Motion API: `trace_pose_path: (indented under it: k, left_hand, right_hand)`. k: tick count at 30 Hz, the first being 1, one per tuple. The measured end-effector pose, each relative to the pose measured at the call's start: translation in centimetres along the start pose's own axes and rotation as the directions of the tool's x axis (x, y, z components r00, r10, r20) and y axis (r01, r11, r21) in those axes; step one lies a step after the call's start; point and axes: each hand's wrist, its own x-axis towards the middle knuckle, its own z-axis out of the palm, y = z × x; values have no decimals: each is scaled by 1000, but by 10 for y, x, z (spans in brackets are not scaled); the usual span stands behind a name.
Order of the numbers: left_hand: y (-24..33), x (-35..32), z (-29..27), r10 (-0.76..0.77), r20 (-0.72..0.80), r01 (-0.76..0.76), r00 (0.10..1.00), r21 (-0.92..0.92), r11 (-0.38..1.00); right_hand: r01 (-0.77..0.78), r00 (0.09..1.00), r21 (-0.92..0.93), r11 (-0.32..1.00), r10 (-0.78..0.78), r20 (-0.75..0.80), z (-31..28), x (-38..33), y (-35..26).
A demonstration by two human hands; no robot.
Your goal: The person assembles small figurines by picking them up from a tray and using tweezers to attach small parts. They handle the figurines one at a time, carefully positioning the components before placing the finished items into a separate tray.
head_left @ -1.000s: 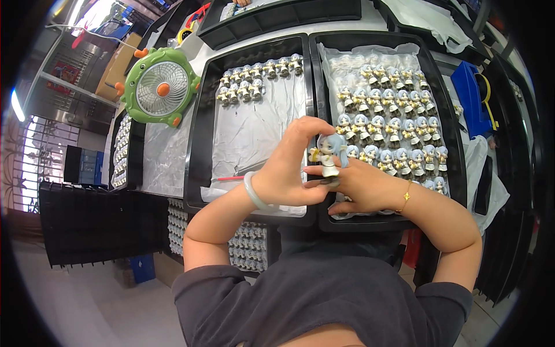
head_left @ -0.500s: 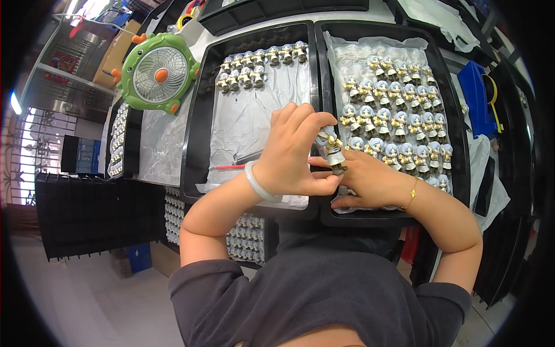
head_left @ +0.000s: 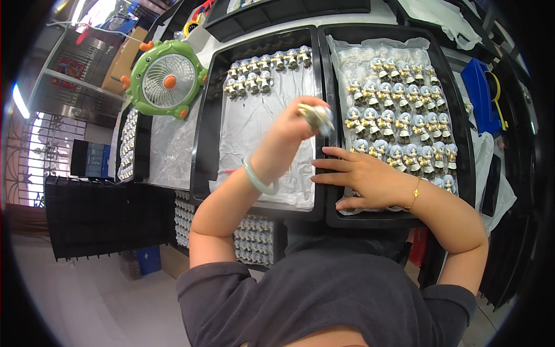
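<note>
Left hand (head_left: 292, 124) fingers clamp one figurine (head_left: 317, 115) over the left tray (head_left: 202, 144) (two short rows filled); right hand (head_left: 361, 176) lies flat, fingers apart, on the fuller right tray (head_left: 457, 115).

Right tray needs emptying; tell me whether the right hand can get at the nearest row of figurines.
Probably yes: the right hand lies flat and empty on the right tray, beside the nearest figurines, with nothing between them.

Left hand (head_left: 298, 130) with a small figurine (head_left: 317, 116) in its grip, above the left tray (head_left: 203, 150).
</note>
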Motion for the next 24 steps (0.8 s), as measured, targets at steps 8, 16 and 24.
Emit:
trace_pose_path:
  k: [8,16,24]
  left_hand:
    - [7,90,-117,456,-164,-140,874,815,562]
    - [-54,112,-185,197,-131,132,972,991,9]
    - [-38,124,-157,286,-117,160,951,978,-131]
  right_hand:
    - [29,999,0,1000,-29,-17,2,-2,2]
    - [39,999,6,999,-39,-24,5,-3,6]
    - [27,999,-27,999,-28,-45,10,-6,6]
